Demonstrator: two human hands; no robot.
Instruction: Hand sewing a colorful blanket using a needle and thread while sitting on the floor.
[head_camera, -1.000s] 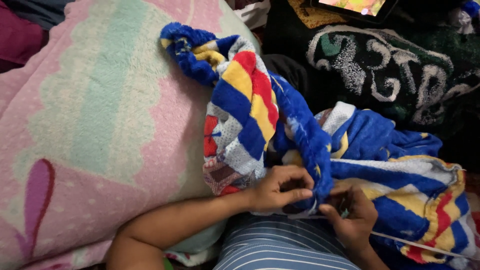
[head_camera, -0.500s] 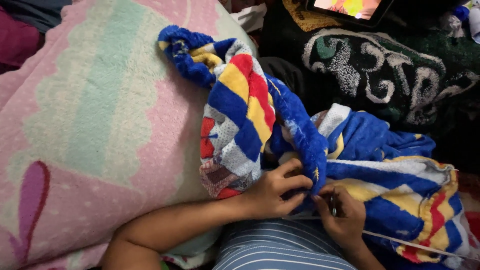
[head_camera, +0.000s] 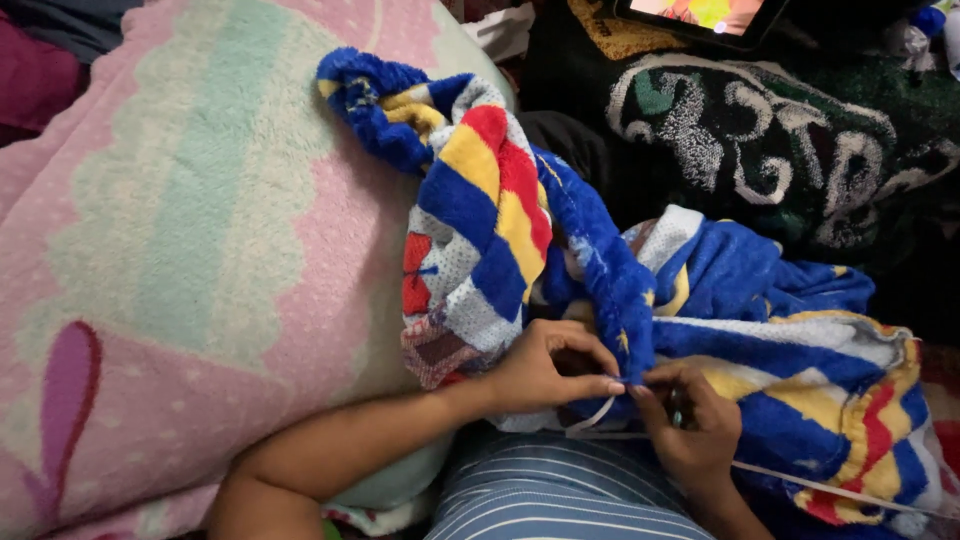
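Note:
A fluffy blanket (head_camera: 500, 215) in blue, yellow, red and white lies bunched across my lap and against a cushion. My left hand (head_camera: 550, 368) pinches its blue edge at the lower middle. My right hand (head_camera: 690, 425) is close beside it, fingertips nearly touching the left, closed around something small and dark, apparently a needle, with a white thread (head_camera: 800, 480) running from the blanket edge past my wrist to the right. Both hands meet at the blanket's blue hem (head_camera: 610, 290).
A large pink and mint-green fleece cushion (head_camera: 180, 250) fills the left side. A dark green patterned blanket (head_camera: 790, 130) lies at the upper right, with a lit screen device (head_camera: 700, 15) at the top edge. Striped fabric (head_camera: 560, 490) covers my lap.
My hands have shifted slightly along the blue hem and closed together; the white thread now loops between them.

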